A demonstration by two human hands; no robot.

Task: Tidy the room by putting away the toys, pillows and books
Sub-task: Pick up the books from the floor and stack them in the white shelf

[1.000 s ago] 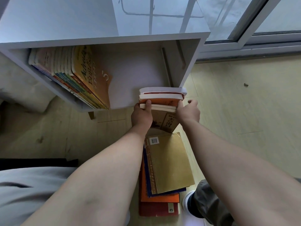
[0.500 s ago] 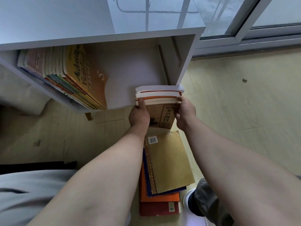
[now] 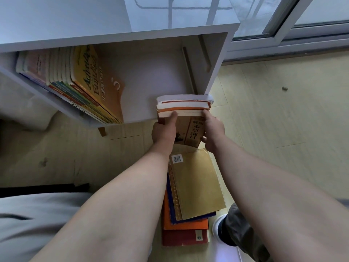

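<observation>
View from above: a person's left hand (image 3: 164,130) and right hand (image 3: 213,132) clasp a small stack of books (image 3: 184,105) from either side, fingers curled round its edges, the left thumb laid over the brown cover facing up; the stack is at the front edge of a white bookcase (image 3: 94,19), at the right end of its open shelf; a row of leaning books (image 3: 85,82) fills the shelf's left end, well apart from the stack; just below the hands, a pile of books (image 3: 196,184) lies on the pale wooden floor (image 3: 283,120), a tan one topmost; a window frame (image 3: 283,33) crosses the upper right
</observation>
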